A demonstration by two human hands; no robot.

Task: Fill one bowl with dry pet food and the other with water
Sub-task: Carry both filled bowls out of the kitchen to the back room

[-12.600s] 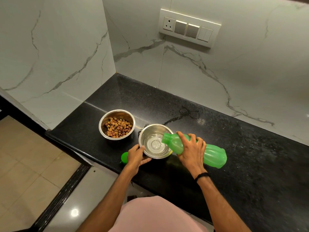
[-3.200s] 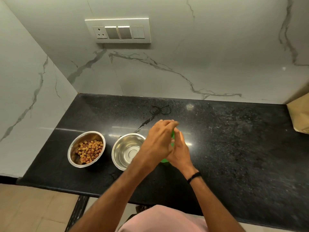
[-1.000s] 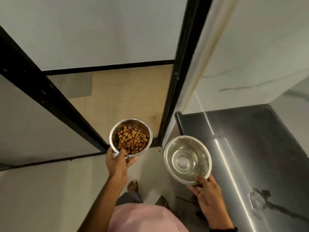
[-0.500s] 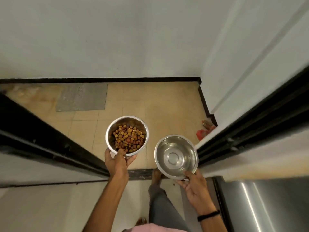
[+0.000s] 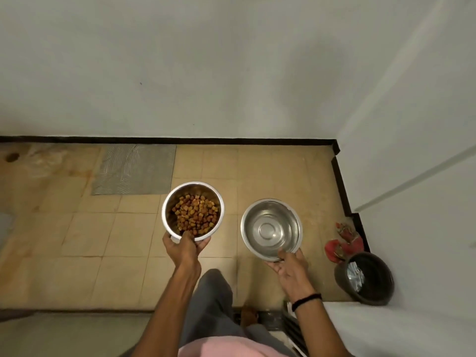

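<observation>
While cubes (image 5: pixel 195 213) fill the kibble bowl (image 5: pixel 169 215), the water bowl (image 5: pixel 251 229) gleams.

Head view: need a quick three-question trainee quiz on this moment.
1. True or false: the left hand holds the kibble bowl.
2. Where is the dark bucket? A) in one of the hands B) on the floor at the right, by the wall C) stacked inside a bowl
3. Fill in: the right hand grips the other steel bowl by its near ____.

Key: 1 true; 2 B; 3 rim.
</observation>
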